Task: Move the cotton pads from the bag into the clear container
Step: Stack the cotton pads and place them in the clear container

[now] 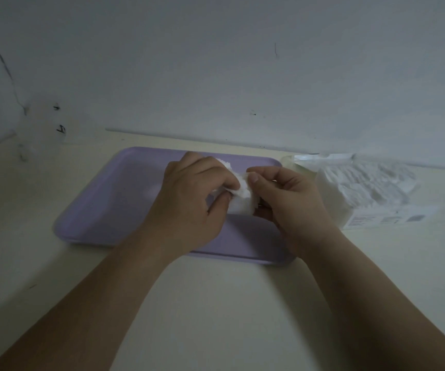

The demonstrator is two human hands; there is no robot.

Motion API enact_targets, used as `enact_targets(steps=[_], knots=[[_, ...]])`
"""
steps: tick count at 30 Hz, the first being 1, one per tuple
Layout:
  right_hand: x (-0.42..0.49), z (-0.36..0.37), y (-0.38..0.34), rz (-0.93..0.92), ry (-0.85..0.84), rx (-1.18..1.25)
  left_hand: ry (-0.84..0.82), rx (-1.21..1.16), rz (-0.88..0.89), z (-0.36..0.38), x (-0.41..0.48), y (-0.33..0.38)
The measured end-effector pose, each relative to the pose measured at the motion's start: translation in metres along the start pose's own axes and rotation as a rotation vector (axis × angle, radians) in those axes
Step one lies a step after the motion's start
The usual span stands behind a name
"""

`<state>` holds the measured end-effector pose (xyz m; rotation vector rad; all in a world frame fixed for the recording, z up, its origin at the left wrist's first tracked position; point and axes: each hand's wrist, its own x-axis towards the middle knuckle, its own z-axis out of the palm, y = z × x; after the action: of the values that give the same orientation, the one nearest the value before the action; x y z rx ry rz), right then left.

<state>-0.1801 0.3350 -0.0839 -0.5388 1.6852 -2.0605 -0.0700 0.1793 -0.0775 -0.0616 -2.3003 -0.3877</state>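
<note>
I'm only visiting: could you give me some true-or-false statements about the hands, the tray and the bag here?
1. The left hand and the right hand together pinch a small bunch of white cotton pads. True.
2. The hands are over the lilac tray. True.
3. The bag lies to the left of the tray. False: it lies to the tray's right, near the wall.
4. The bag is empty. False: many white pads show through it.
</note>
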Motion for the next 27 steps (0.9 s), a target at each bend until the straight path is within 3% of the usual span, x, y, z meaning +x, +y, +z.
enact_targets(steps=[6,21,24,27], knots=[[-0.003,0.004,-0.001,-0.057,-0.024,-0.033,0.002,-0.089,-0.096,0.003,-0.001,-0.006],[-0.006,0.004,-0.005,-0.130,-0.114,-0.053,-0.029,-0.126,-0.116,0.002,0.002,-0.006],[-0.007,0.004,-0.010,-0.084,-0.192,0.016,0.038,-0.131,-0.204,-0.001,0.002,-0.004],[-0.004,0.003,-0.008,-0.079,-0.168,-0.015,0.048,-0.227,-0.371,-0.003,0.001,-0.003]])
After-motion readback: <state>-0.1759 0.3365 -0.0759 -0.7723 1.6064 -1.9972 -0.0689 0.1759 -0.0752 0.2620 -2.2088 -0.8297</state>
